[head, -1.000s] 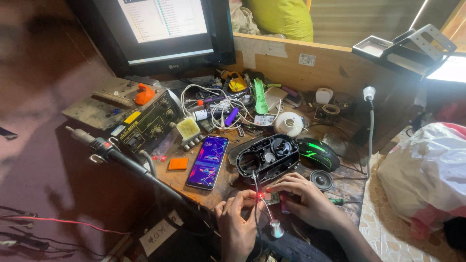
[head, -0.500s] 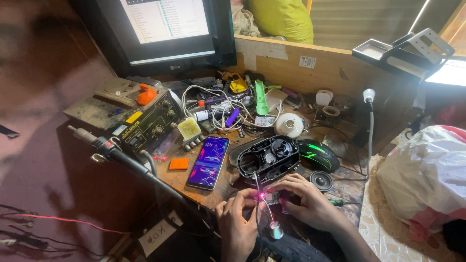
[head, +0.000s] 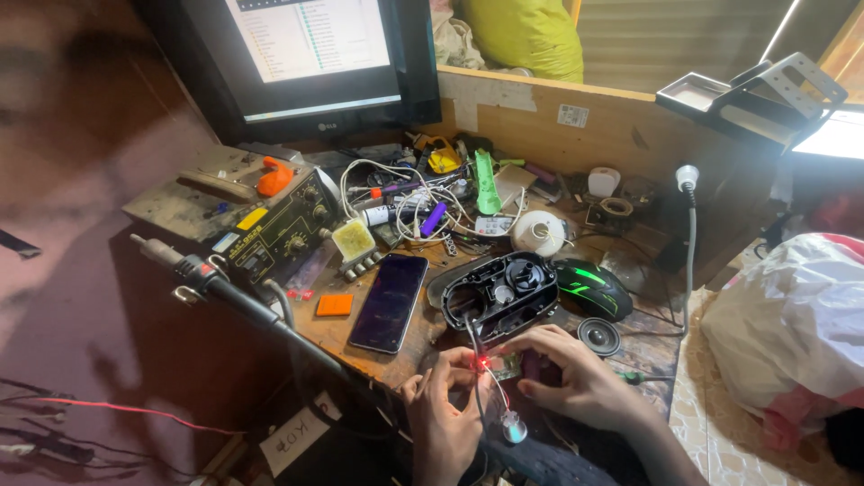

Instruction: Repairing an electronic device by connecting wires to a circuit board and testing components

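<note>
Comparing against a second ago, I log little movement: my left hand (head: 445,414) still pinches the wired red LED (head: 483,364), lit, my right hand (head: 576,382) still grips the small circuit board (head: 508,364) below the opened black casing (head: 500,292), so probing continues.

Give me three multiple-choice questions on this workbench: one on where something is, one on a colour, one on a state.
1. Where does the dark flat smartphone lie?
A left of the open black plastic shell
B on the monitor
C on the floor

2. What colour glows between the hands?
A blue
B red
C white

3. The computer monitor is:
A off
B lit
C covered

Answers: 1 A, phone lies beside the shell's left edge. 2 B, a red light shines at the small circuit board between left hand and right hand. 3 B, its screen shows a bright window.
</note>
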